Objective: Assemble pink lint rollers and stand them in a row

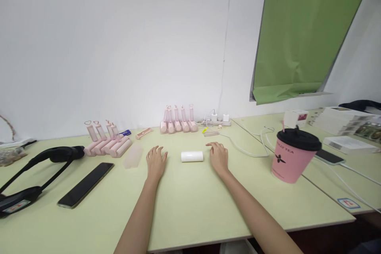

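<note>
Between my two hands a white cylinder (192, 156) lies on its side on the pale green table (193, 206), touched by neither. To its left, my left hand (156, 162) rests palm down with the fingers spread, holding nothing. My right hand (218, 156) lies to the cylinder's right, fingers stretched out and the index finger pointing left, also holding nothing. Just left of my left hand is a thin translucent pinkish sheet (133, 156). Pink cylinders with attached clear tubes (108, 145) lie in a row beyond it.
At left are a black phone (86, 184) and a black headset-like frame (59, 154). More pink cylinders (178, 126) and a power strip (220, 123) line the wall. A pink lidded cup (293, 162), white cables (250, 154), another phone (330, 157) and white boxes (342, 120) occupy the right.
</note>
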The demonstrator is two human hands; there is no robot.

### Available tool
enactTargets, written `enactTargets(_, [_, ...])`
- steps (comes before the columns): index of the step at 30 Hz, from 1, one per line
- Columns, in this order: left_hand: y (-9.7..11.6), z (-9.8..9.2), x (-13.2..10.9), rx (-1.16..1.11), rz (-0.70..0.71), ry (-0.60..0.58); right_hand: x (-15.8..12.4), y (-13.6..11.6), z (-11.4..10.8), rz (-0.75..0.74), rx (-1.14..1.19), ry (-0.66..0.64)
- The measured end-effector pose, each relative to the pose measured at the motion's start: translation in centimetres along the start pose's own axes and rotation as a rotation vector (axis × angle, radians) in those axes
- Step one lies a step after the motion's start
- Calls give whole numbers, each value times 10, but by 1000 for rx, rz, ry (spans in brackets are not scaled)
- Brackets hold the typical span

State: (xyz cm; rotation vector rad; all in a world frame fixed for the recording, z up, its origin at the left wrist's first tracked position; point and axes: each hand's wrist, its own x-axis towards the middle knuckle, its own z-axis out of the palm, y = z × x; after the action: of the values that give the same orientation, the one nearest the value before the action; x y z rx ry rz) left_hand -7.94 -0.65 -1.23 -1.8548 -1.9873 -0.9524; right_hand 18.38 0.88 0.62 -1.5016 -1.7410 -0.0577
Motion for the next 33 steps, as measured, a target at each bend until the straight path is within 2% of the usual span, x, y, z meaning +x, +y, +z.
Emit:
enactTargets(5, [-1,-2,0,-8,-73,-22,6,13,-5,176,-102,22])
enactTargets(11, [-1,-1,0,5,-73,-10,15,34,-4,204,-183,43])
enactTargets(17, [2,-3,0,-42,-43,-10,18,57,3,224,-207,-173])
enactTargets(19, [13,-5,-1,-103,32,-15,17,55,5,208,-212,-199])
enactTargets(22, [44,-5,0,-221,258,-65,16,47,5,173,-214,-174])
enactTargets(25, [81,4,6,-213,438,-231,14,41,6,156,-172,-155])
enactTargets(28, [107,20,13,-144,384,-369,14,44,7,159,-87,-139])
enactTargets(30, [116,28,15,-180,304,-344,17,49,9,216,30,-133])
enactTargets(33, [122,30,11,-396,182,-248,25,48,9,307,385,-101])
